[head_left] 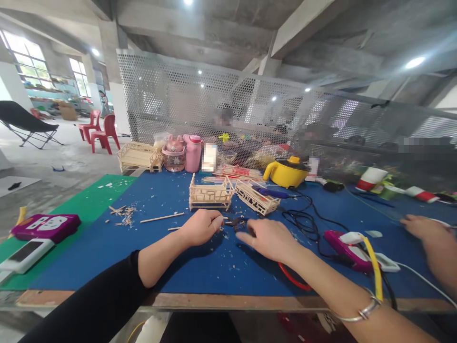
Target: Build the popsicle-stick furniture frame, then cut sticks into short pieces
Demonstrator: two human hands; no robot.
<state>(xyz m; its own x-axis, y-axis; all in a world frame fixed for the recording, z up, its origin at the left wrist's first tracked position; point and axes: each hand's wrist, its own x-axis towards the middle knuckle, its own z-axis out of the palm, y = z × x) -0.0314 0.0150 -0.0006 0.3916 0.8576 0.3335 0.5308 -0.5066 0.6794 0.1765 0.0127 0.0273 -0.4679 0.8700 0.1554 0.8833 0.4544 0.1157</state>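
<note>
My left hand rests on the blue mat, fingers curled around a thin wooden stick whose tip pokes out toward a small dark tool. My right hand lies just right of that tool, fingers stretched out low over the mat with nothing visibly in them. A red-handled tool lies under my right forearm. Behind my hands stand two small wooden stick frames. Loose sticks and wood scraps lie to the left.
Another person's hand reaches in at the right edge. A purple tool, black cables, a power strip, a yellow pot, pink bottles and a phone are spread around. A perforated screen closes the back.
</note>
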